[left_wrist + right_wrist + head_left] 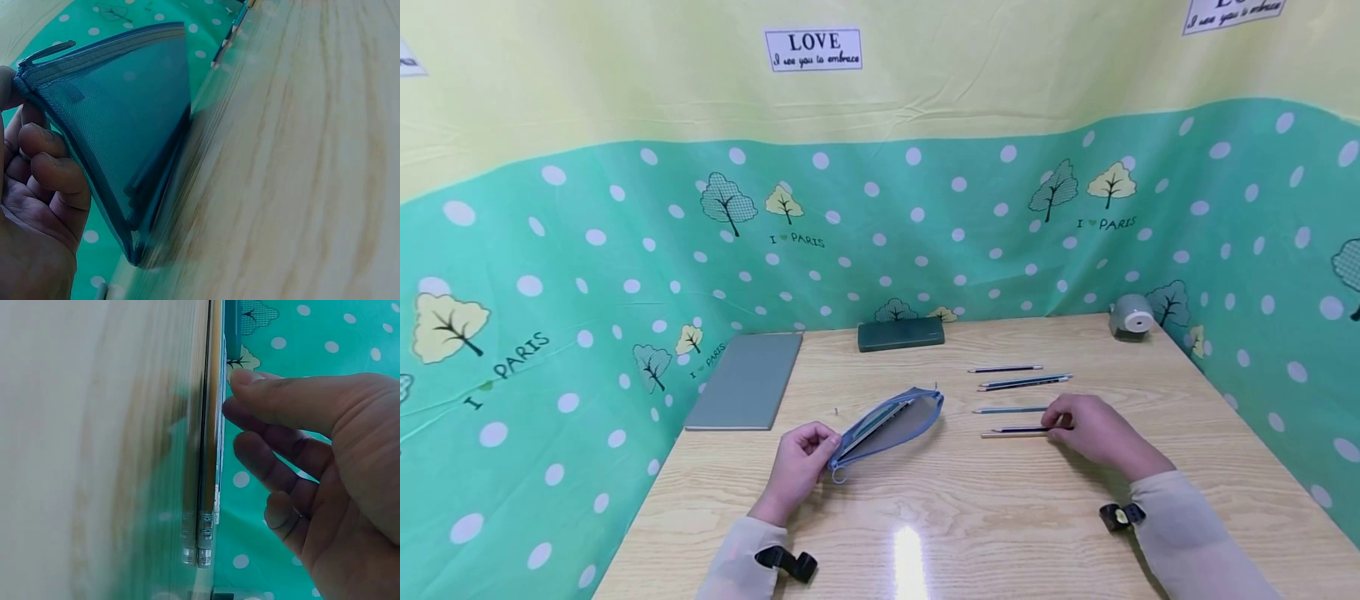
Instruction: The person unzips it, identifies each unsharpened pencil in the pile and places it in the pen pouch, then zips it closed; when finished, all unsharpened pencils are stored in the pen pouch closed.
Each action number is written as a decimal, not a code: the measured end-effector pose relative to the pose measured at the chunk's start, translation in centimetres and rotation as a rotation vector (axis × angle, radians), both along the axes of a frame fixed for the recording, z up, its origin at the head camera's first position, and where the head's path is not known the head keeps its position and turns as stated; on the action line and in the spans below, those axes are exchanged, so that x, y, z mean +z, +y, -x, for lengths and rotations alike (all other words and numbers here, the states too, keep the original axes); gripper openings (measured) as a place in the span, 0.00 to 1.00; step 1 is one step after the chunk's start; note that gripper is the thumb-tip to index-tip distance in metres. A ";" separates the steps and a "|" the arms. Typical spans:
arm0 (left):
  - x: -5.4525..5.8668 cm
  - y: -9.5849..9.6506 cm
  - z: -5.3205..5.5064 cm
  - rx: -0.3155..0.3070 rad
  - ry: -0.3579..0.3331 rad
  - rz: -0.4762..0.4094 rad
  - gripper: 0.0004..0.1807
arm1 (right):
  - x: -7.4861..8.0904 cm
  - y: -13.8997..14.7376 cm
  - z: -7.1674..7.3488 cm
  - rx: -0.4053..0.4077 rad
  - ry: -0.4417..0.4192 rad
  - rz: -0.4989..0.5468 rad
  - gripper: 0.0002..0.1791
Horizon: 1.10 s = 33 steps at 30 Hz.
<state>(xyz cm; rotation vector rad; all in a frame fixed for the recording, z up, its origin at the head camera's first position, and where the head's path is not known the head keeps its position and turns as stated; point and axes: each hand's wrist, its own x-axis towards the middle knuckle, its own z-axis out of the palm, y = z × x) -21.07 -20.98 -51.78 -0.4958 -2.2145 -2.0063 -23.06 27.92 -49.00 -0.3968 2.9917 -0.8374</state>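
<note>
My left hand grips the near end of a blue mesh pencil pouch, which lies open on the wooden table. In the left wrist view the curled fingers hold the pouch by its zipper end. My right hand rests on the table to the right, with its thumb and fingertips pinching the end of the nearest two pencils. The right wrist view shows the thumb and curled fingers at those pencils, which lie flat side by side.
Three more pencils lie in a row beyond my right hand. A grey notebook sits at the back left, a dark case at the back middle, a grey sharpener at the back right. Green dotted cloth walls the table.
</note>
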 end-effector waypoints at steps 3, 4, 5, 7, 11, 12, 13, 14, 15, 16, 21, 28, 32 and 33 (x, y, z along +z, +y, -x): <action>0.0 0.0 0.1 0.000 0.001 0.001 0.09 | -0.1 -0.1 0.0 0.012 -0.004 0.000 0.09; 0.0 0.0 0.0 0.001 0.000 0.001 0.09 | -0.1 -0.1 0.0 0.017 -0.003 0.000 0.09; 0.0 0.0 0.0 0.001 -0.001 0.001 0.09 | -0.1 -0.1 0.0 0.016 -0.004 0.000 0.09; -0.1 0.0 0.1 0.001 -0.001 0.001 0.09 | -0.1 -0.1 0.0 0.017 -0.006 0.000 0.09; -0.1 0.0 0.1 0.000 -0.001 0.001 0.09 | -0.1 -0.2 0.0 0.016 -0.006 -0.007 0.09; -0.1 0.0 0.1 0.000 0.001 0.002 0.09 | -0.1 -0.2 0.0 0.014 -0.005 -0.011 0.09; -0.1 0.0 0.1 0.001 0.002 0.003 0.09 | -0.1 -0.2 -0.1 0.011 -0.005 -0.014 0.09; -0.1 0.0 0.1 0.001 0.003 0.004 0.09 | -0.1 -0.2 -0.1 0.008 -0.003 -0.017 0.09; -0.1 0.0 0.1 0.001 0.004 0.004 0.09 | -0.1 -0.2 -0.1 0.007 -0.004 -0.017 0.09; -0.1 0.0 0.1 0.001 0.005 0.003 0.09 | -0.1 -0.2 -0.1 0.007 -0.003 -0.019 0.09; -0.2 -0.1 0.2 -0.003 0.011 0.003 0.09 | -0.1 -0.2 0.0 0.013 -0.002 -0.020 0.09; -0.3 -0.1 0.2 -0.007 0.013 0.003 0.08 | 0.0 -0.2 0.0 0.019 -0.007 -0.008 0.09; -0.2 -0.1 0.2 -0.007 0.007 0.001 0.08 | -0.1 -0.2 0.0 0.048 -0.005 -0.010 0.09; -0.2 0.0 0.1 -0.006 0.006 0.002 0.08 | -0.1 -0.2 0.0 0.050 -0.005 -0.012 0.09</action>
